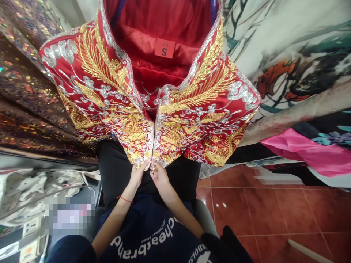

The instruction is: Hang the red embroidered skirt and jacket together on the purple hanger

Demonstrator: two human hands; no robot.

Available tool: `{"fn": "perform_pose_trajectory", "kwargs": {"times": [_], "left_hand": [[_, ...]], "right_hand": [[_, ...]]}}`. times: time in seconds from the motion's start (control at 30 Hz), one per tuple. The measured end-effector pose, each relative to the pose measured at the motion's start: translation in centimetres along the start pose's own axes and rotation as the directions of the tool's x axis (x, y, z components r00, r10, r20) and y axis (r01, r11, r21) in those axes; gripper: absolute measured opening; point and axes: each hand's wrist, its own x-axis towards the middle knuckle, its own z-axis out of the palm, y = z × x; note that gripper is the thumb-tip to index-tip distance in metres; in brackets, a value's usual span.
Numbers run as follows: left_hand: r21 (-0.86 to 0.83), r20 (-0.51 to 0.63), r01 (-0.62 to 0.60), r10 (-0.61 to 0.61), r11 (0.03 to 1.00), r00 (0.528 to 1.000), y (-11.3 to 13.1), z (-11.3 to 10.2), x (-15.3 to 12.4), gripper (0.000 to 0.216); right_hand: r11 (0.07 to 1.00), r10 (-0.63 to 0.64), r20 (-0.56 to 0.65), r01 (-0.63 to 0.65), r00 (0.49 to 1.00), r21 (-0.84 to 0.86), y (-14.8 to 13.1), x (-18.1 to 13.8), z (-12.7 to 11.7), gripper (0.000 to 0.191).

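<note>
In front of me is a red satin jacket (175, 137) with dense gold and silver embroidery. Its neck opening faces up and shows the red lining and a size label (165, 48) marked S. The two front edges meet down the middle. At the bottom of this front seam, my left hand (139, 172) pinches the left front panel. Close beside it, my right hand (158, 173) has its fingers closed on the right front panel's lower edge. Whatever small fastening may lie between the fingertips is too small to make out.
Sequined brown fabric (35, 98) hangs on the left; a painted pale cloth (290, 54) hangs on the right. A pink cloth (296, 151) lies below it. Power strips (30, 237) and cables are at lower left. The floor (268, 208) is red tile.
</note>
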Motion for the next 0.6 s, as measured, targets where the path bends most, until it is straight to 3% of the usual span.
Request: {"fn": "perform_pose_trajectory", "kwargs": {"times": [0.13,0.23,0.37,0.47,0.6], "left_hand": [[0.033,-0.001,-0.019,0.019,0.999,1.000,0.4,0.2,0.2,0.050],[0.034,0.025,-0.016,0.015,0.999,1.000,1.0,0.8,0.5,0.045],[-0.010,0.063,-0.023,0.024,1.000,0.998,1.9,2.2,0.7,0.051],[-0.046,0.053,-0.006,0.008,0.999,0.999,2.0,2.8,0.5,0.055],[-0.046,0.032,0.013,-0.012,0.999,0.999,1.3,2.6,0.0,0.056]], "right_hand": [[0.996,-0.060,0.026,0.062,0.998,-0.066,-0.4,0.0,0.4,0.019],[0.982,-0.074,0.124,0.094,0.990,-0.166,-1.9,-0.3,-0.1,0.029],[0.907,0.135,0.342,0.022,0.930,-0.420,-5.1,-0.5,-2.2,0.046],[0.846,0.232,0.408,0.024,0.883,-0.533,-7.0,-0.8,-3.6,0.051],[0.856,0.071,0.389,0.144,0.918,-0.496,-7.6,-1.0,-3.8,0.055]]}}
